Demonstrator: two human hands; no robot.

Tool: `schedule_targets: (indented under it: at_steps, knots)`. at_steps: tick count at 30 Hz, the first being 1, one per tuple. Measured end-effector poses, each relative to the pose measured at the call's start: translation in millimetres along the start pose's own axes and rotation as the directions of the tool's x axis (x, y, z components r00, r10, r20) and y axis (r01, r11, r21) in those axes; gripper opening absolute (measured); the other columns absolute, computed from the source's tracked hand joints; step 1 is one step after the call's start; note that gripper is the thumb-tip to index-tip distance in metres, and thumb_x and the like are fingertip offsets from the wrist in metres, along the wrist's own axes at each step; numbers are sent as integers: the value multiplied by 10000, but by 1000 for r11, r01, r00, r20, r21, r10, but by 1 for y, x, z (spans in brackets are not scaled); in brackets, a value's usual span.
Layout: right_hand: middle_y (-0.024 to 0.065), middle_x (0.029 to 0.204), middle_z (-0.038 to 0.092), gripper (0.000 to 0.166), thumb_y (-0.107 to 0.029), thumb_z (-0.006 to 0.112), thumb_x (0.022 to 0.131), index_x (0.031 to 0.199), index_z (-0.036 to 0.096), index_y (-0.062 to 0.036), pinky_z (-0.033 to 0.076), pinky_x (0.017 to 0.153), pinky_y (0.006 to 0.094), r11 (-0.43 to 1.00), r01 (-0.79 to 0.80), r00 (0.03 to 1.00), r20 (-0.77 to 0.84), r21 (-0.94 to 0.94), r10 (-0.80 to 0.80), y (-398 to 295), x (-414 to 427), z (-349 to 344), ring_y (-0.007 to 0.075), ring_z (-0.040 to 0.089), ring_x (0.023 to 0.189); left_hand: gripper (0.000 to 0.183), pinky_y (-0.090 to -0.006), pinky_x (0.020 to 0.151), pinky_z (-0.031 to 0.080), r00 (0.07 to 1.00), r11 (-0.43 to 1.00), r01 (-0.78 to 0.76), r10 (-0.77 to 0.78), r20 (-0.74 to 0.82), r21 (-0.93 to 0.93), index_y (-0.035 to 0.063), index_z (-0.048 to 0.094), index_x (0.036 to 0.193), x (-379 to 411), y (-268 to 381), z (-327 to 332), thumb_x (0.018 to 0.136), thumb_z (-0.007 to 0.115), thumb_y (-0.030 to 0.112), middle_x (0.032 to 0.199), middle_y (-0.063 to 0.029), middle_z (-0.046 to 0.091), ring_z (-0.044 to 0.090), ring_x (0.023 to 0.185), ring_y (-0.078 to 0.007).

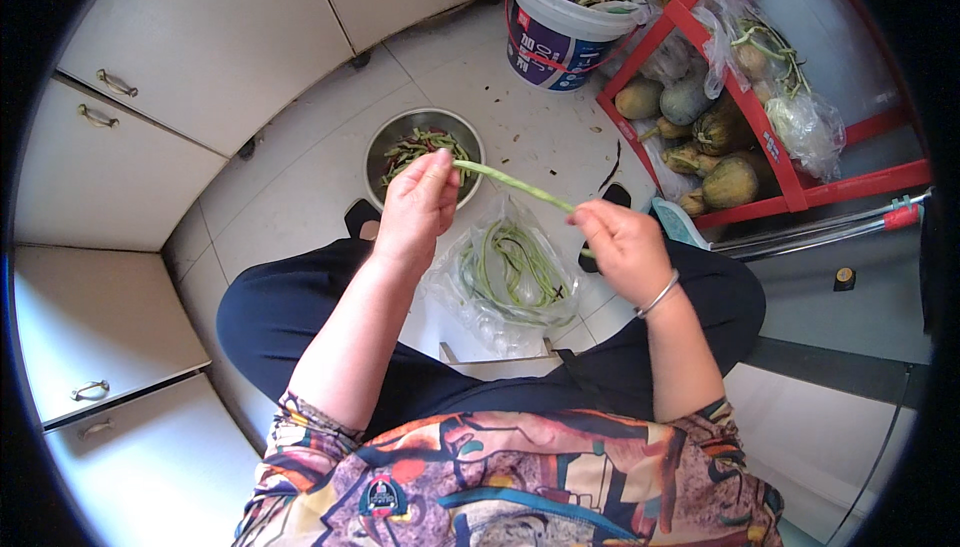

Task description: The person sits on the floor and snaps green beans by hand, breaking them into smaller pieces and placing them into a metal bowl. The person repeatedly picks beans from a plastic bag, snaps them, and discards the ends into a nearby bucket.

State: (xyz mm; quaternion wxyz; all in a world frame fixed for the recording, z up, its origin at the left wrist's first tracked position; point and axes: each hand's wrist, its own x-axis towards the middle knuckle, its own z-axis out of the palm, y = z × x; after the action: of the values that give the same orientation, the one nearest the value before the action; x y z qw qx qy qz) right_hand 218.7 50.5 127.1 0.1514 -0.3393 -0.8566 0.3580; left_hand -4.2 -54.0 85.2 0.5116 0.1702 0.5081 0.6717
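A long green bean is stretched between my two hands. My left hand pinches one end between thumb and fingers, above the near part of a round metal bowl on the floor. Cut pieces of green and dark red bean lie in that bowl. My right hand is closed around the bean farther along, and a short bit of it shows below the fist. Between my legs, a clear plastic bag holds whole long beans, coiled loosely.
A white bucket of vegetable scraps stands at the back. Right of it, a red metal rack holds squashes and plastic bags. Cabinets line the left side. Small scraps dot the tiled floor.
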Motion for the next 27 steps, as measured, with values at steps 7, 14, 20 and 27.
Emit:
schedule_targets:
  at_steps: [7,14,20,27]
  knots:
    - [121,661,582,189,-242,557,865,791,620,-81,440,526,379,981,128,983,-112,-146,-145,-43,-4,23,308,578,609,245,-220,507,315,895,929,-183,293,-337,323,79,536,741,23,-25,-24,924,547,243,628,58,449,369,567,-50]
    - [91,641,577,181,-229,570,847,752,617,-81,435,509,365,959,202,976,-42,-198,-214,-42,-14,-6,278,574,581,265,-207,443,310,995,990,98,-97,-6,102,88,524,808,20,11,-37,939,469,312,607,39,418,387,498,-59]
    - [94,647,581,209,-268,553,855,759,626,-97,436,517,375,921,227,974,91,-315,-209,-35,-12,-16,283,573,584,302,-192,464,282,736,844,83,-411,539,530,81,553,797,-12,21,2,940,486,339,628,71,427,356,523,-35]
    - [110,664,587,189,-255,550,859,798,632,-96,441,536,396,991,99,995,-4,-94,-100,-23,-11,0,309,578,606,264,-215,427,265,912,958,286,-265,314,-23,109,484,757,-16,6,17,937,500,301,591,28,418,351,489,-69]
